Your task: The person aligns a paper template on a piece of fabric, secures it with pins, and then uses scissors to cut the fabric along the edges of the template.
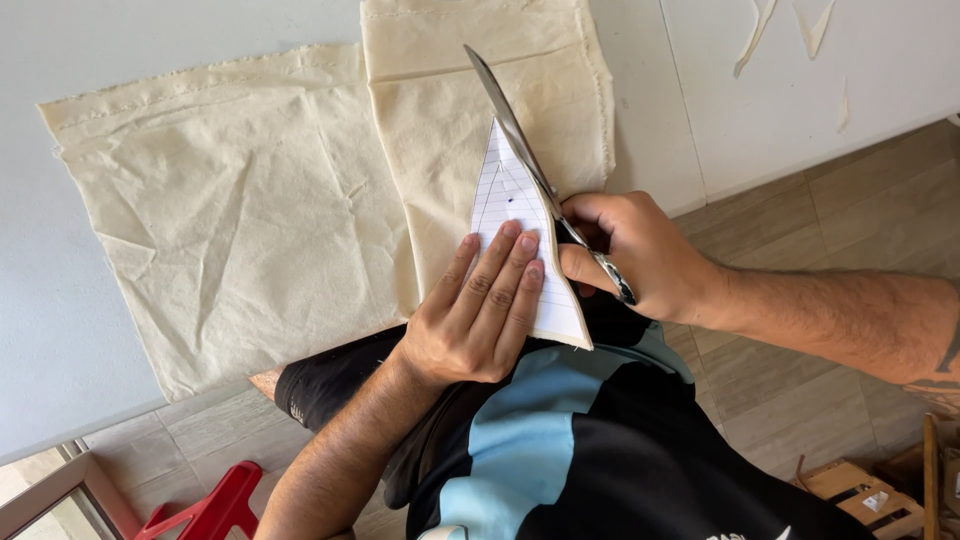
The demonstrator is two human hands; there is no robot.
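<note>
- Cream cotton cloth (250, 200) lies spread over the white worktop (60, 300), filling the upper left and centre of the frame; a second, folded layer (450, 120) sits over it at top centre.
- My left hand (480, 310) rests flat, fingers (500, 270) together and stretched out, pressing a lined paper triangle (515, 200) down onto the folded cloth just above my lap.
- My right hand (640, 255) is closed through the handles of the scissors (520, 140); the long steel blades run up and left along the right edge of the paper, with the tips reaching toward the top centre of the frame. I cannot tell how far apart the blades stand.
- Cloth like this looks light, limp and a little creased, so I judge it will slide and bunch under the blade unless it is held flat close to the cut line.
- Paper is thin and only slightly stiffer; it will shift or curl if my palm lifts, so the best hold is broad pressure near its lower half, fingertips kept back from the cutting edge.
- Scissors are the one hard, heavy thing here, and the handles are the only safe place to grip them.
- Thin offcut strips (790, 25) lie on the worktop at the upper right; a red stool (215, 505) stands on the tiled floor at the lower left.
</note>
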